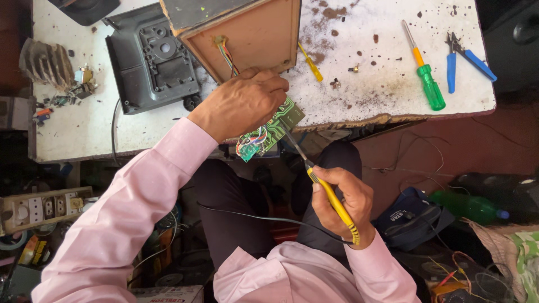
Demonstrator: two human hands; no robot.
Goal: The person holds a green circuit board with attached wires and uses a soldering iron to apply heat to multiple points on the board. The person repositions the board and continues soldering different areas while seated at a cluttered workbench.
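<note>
Mid-job, by the look of it. Left hand [242, 101] clenched around a green circuit board [273, 130], holding it just off the near edge of the white counter [365, 84], over the lap. Coloured wires [252, 140] bunch at the board's lower end, and more wires run up into the wooden speaker box [247, 33] lying open-backed on the counter just above the hand, so the board looks out of the box but not detached. Right hand [341, 203] grasps a yellow-handled soldering iron [331, 196], tip touching the board or nearly so; can't tell if solder is flowing. The iron's black cord [264, 217] trails across the lap.

Judgement: box opened, board pulled out, soldering in hand; refitting the board and closing up are left.

Elsewhere on the counter: grey plastic panel [151, 59] left of the box, small yellow screwdriver [310, 63] just right of it, green-handled screwdriver [425, 73] and blue-handled pliers [463, 59] well apart at right, untouched. Metal heat sink [48, 63] and loose small parts at far left. Green bottle [469, 206] and dark bag [412, 219] on the floor at right.
</note>
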